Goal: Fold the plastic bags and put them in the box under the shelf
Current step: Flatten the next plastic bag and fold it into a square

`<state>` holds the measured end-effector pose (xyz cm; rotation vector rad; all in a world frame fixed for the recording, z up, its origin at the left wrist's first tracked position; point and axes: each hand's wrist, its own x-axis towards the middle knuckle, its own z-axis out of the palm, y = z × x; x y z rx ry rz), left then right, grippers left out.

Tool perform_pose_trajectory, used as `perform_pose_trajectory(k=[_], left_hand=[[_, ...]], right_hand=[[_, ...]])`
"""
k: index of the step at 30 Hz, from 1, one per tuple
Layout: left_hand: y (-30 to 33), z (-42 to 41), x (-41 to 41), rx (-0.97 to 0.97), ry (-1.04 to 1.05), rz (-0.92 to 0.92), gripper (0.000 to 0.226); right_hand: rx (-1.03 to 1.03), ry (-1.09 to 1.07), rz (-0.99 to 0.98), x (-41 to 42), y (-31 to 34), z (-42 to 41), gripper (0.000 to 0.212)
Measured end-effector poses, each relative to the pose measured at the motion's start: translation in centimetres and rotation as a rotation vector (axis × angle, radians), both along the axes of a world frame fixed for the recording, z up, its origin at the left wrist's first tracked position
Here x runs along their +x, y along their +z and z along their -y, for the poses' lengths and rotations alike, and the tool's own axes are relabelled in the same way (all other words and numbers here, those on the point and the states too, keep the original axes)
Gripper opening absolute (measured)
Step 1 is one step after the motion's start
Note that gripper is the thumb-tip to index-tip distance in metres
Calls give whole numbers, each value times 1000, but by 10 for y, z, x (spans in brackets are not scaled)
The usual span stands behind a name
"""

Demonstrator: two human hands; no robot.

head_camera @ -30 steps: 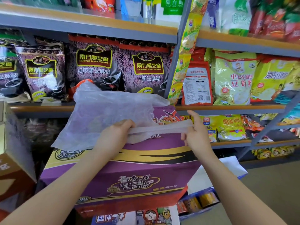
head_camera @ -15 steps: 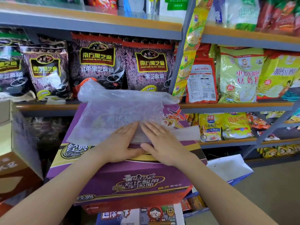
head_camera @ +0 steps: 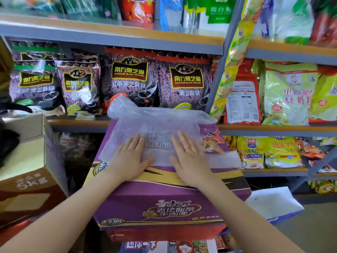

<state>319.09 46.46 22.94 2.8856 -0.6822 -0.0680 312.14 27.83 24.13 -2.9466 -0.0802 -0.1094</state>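
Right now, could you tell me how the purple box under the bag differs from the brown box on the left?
The purple box is closed, its top serving as a work surface where both hands flatten the plastic bag; the brown box carries nothing. The purple box has gold noodle lettering; the brown box is marked 5kg. Both are printed cardboard cartons standing before the shelves.

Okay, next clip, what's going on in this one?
A person is flattening a thin translucent plastic bag on top of a purple cardboard noodle carton in front of shop shelves stocked with packaged food. The left hand and right hand both lie palm-down with straight fingers on the bag's near part. The bag's far edge bunches up towards the shelf and one end hangs past the carton's right side. It looks spread out, not yet folded.
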Motion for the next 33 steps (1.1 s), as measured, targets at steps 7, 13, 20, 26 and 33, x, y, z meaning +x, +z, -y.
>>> perform_pose_trajectory(k=[7,13,20,26,33], left_hand=[[-3,-17,4,24,226,-10,85],[10,-21,9,-7,245,55,76],[30,-13,59,-512,144,131,32],[20,-17,123,-606,323,81,40],[7,-21,155,-581,372,30,51]], right_hand=[[-59,1,-176,12,-11,4,60],[47,-171,88,20,-2,22,37],[237,17,320,106,34,-1,19],[51,51,198,203,13,-16,38],[172,3,54,225,21,-8,16]])
